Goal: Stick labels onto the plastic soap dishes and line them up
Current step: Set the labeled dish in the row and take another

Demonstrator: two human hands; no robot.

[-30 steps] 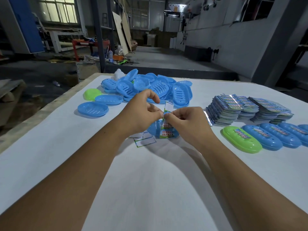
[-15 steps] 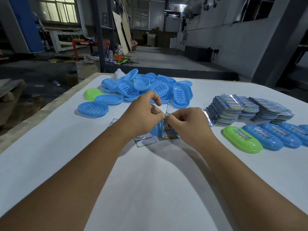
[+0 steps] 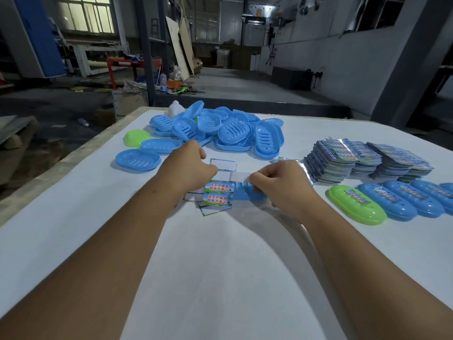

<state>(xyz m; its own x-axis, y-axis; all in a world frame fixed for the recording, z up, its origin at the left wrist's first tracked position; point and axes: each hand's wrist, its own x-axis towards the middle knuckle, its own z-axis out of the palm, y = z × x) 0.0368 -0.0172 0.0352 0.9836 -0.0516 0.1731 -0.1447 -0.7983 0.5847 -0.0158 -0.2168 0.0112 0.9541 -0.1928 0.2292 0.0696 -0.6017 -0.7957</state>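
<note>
At mid-worktop both hands hold a printed paper label (image 3: 217, 194) over a blue plastic soap dish (image 3: 247, 192): the left hand (image 3: 190, 171) and right hand (image 3: 282, 185) each pinch it with curled fingers. The white table (image 3: 220, 266) lies bare toward its near edge, a dim concrete workshop beyond.

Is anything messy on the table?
Yes. The unlabelled blue dishes lie heaped at the far edge, some tipped on their sides, and loose backing papers are scattered by the hands. The labelled row looks tidy.
</note>
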